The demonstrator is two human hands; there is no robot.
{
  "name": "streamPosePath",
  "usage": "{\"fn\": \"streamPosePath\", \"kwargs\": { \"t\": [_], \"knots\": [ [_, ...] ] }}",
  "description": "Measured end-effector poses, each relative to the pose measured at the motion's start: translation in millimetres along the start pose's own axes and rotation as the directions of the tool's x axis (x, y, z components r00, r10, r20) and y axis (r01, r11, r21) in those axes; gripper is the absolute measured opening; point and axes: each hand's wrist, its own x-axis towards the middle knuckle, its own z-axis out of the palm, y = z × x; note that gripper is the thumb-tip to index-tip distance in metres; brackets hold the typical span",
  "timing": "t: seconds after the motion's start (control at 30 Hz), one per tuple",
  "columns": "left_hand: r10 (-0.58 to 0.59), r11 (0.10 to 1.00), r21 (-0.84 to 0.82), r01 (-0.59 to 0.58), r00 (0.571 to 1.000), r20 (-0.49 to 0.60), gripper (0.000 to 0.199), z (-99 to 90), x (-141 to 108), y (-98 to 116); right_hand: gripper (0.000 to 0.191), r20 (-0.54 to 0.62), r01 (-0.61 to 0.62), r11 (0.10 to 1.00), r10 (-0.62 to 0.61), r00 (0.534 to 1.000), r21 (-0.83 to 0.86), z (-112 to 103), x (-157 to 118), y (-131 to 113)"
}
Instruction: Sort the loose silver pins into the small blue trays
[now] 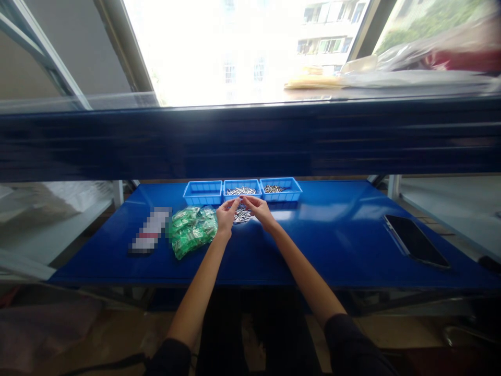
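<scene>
My left hand [225, 216] and my right hand [259, 210] meet in front of the blue trays, fingertips pinched together. What they hold between them is too small to make out. Below and behind the fingers lies a loose pile of thin silver metal pins [242, 215] on the blue table. The middle blue tray [231, 198] holds similar silver pieces [241, 191]. Small darker metal parts [274, 189] lie in the right blue tray [287, 197]. To the left of my left hand rests a bundle of clear and green plastic bags [192, 231].
A third blue tray [203, 200] stands at the row's left end. A blurred-out flat item [151, 231] lies left on the table [332, 245], and a dark phone-like slab [417, 241] lies right. A blue shelf beam [250, 141] crosses above the table's back.
</scene>
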Motion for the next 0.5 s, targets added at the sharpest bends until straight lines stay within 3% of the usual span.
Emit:
{"fn": "streamPosePath", "kwargs": {
  "t": [0.5],
  "knots": [
    [-0.012,0.996,0.088,0.002,0.994,0.111,0.021,3.6,-5.3,0.3,0.045,-0.047,-0.013,1.0,0.014,0.999,0.016,-3.1,1.0,0.9]
  ]
}}
